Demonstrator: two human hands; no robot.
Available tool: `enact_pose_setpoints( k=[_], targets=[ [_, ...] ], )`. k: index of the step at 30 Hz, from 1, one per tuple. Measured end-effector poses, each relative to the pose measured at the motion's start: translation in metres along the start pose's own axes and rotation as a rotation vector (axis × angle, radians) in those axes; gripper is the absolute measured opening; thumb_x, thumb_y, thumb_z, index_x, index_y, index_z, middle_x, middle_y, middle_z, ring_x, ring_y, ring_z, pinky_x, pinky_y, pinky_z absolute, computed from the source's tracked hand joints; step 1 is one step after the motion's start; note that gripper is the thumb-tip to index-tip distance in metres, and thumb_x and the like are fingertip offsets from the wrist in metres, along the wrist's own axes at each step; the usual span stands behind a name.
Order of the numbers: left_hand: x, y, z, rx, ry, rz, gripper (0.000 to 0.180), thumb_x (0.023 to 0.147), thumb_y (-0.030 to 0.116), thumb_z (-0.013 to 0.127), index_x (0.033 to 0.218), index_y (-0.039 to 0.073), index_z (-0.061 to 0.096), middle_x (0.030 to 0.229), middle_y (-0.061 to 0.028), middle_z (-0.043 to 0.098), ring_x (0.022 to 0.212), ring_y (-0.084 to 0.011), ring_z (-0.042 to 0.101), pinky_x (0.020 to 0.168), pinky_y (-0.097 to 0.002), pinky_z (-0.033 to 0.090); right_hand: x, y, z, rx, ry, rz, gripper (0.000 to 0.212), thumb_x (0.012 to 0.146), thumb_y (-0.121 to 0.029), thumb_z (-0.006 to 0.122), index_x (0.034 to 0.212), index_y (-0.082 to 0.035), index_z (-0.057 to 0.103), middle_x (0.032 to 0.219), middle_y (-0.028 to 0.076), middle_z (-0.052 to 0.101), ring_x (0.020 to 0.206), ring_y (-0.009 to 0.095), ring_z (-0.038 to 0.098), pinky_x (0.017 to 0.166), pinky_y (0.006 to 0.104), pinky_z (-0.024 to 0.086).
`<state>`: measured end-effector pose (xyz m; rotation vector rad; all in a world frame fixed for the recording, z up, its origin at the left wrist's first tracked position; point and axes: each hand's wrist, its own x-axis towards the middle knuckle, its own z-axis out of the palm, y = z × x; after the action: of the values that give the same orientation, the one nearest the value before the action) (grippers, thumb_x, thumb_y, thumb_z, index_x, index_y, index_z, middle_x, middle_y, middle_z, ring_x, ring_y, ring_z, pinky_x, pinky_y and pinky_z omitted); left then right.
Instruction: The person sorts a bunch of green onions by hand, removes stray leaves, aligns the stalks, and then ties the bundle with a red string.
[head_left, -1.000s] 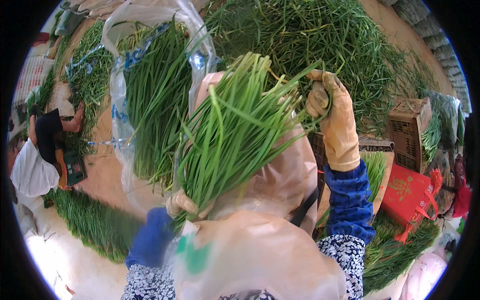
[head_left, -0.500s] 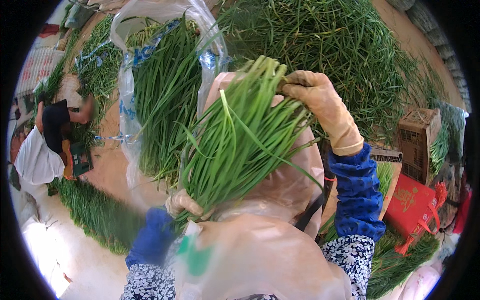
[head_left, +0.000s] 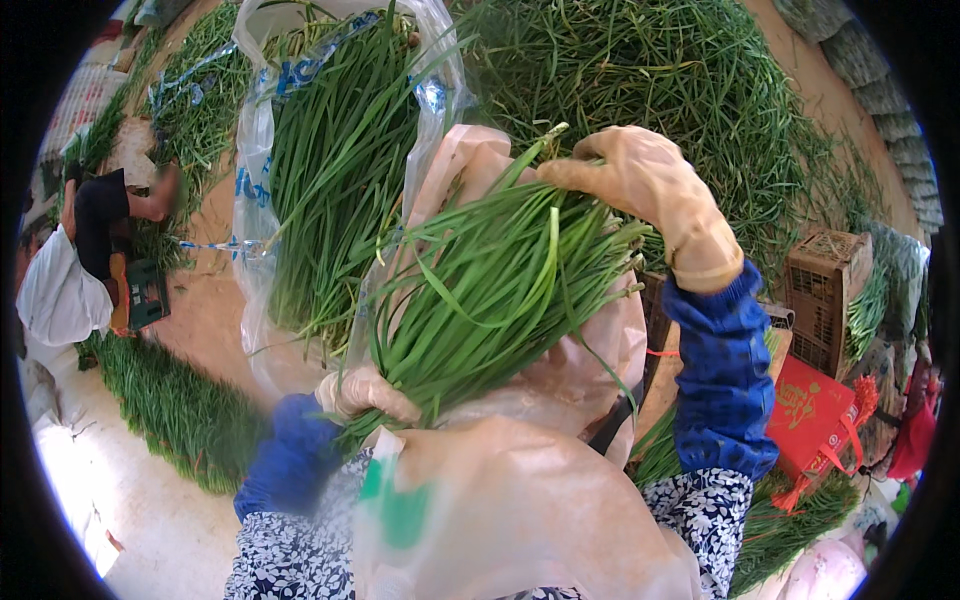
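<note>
A loose bunch of garlic chives (head_left: 490, 285) lies slantwise over my lap, on a pinkish plastic apron (head_left: 580, 385). My left hand (head_left: 368, 393), in a pale rubber glove, is closed round the leafy lower end. At the upper right, by the cut stem ends, my right hand (head_left: 650, 195) bends over the bunch in a similar glove. Its thumb and fingertips pinch stalks there; the palm side is hidden. Just left of the bunch, a clear plastic bag (head_left: 253, 200) with blue print stands open, packed with more chives (head_left: 335, 180).
A big heap of chives (head_left: 640, 90) spreads beyond my hands. On the right are a brown slatted crate (head_left: 825, 290) and a red gift bag (head_left: 810, 415). Another person (head_left: 100, 225) sits at the far left near a green crate (head_left: 150, 292). A row of chives (head_left: 170, 410) lines the floor.
The bunch has tipped lower and spread out at its stem end. My right hand has shifted slightly right along the stems; my left keeps its hold. The whole view has shifted a little.
</note>
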<state>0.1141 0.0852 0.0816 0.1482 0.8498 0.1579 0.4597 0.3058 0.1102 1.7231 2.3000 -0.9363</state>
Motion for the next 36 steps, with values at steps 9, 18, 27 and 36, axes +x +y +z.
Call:
enact_pose_setpoints(
  k=[9,18,27,36],
  targets=[
    [0.007,-0.001,-0.005,-0.007,-0.059,0.048,0.075,0.065,-0.008,0.071,0.138,0.000,0.056,0.117,-0.0128,0.069,0.096,-0.0217,0.066,0.082,-0.0345,0.055,0.005,0.047,-0.002,0.395,0.675,-0.043,0.023,0.088,-0.017,0.072,0.106,-0.003,0.073,0.089,0.012,0.074,0.082,0.020,0.069,0.079,0.0334,0.055],
    [0.005,-0.009,-0.013,-0.036,-0.075,0.083,0.076,0.063,-0.005,0.071,0.137,0.000,0.056,0.116,-0.0129,0.068,0.094,-0.0223,0.065,0.081,-0.0345,0.055,-0.085,0.040,0.045,0.971,0.137,-0.017,0.034,0.089,-0.004,0.070,0.122,-0.001,0.068,0.112,0.007,0.072,0.102,0.016,0.066,0.094,0.0319,0.053],
    [0.005,-0.009,-0.012,-0.072,-0.091,0.139,0.076,0.061,-0.003,0.072,0.136,0.000,0.056,0.114,-0.0130,0.068,0.092,-0.0230,0.064,0.079,-0.0345,0.055,-0.089,0.018,0.060,1.331,0.123,0.020,0.065,0.085,0.003,0.073,0.145,0.001,0.051,0.108,0.003,0.066,0.094,0.009,0.063,0.086,0.0234,0.054],
    [0.009,-0.024,-0.037,-0.098,-0.143,0.163,0.077,0.059,-0.001,0.072,0.134,0.000,0.056,0.113,-0.0131,0.067,0.090,-0.0236,0.063,0.077,-0.0345,0.054,-0.075,0.039,0.091,1.351,0.297,0.082,0.046,0.081,-0.002,0.075,0.126,0.000,0.063,0.107,0.005,0.068,0.090,0.013,0.064,0.083,0.0282,0.055]
  ],
)
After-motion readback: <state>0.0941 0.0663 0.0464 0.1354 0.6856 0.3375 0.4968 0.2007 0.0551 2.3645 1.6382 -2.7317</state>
